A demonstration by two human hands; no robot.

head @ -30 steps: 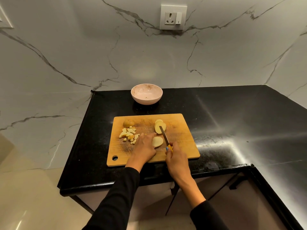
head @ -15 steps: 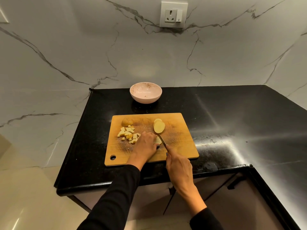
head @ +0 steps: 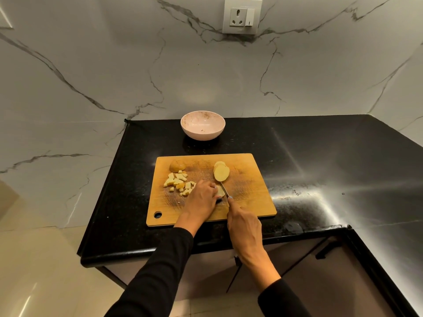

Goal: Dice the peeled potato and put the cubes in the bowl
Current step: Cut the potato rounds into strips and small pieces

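A wooden cutting board (head: 249,202) lies on the black counter. My left hand (head: 202,197) holds down a potato slice (head: 220,191), mostly hidden under its fingers. My right hand (head: 243,227) grips a knife (head: 224,190) whose blade rests against that slice. Stacked potato slices (head: 221,171) lie just beyond the blade. A pile of several potato cubes (head: 178,183) sits at the board's left, with a brown potato end piece (head: 177,166) behind it. A pink bowl (head: 202,125) stands behind the board.
The black counter (head: 320,161) extends to the right and wraps round a corner. A marble wall (head: 114,65) with a socket (head: 242,15) rises behind. The counter's front edge runs just below the board, with the floor at the left.
The knife has come down from beside the slice onto it, and my left hand has closed over the slice. My right hand has slid a little lower on the board.
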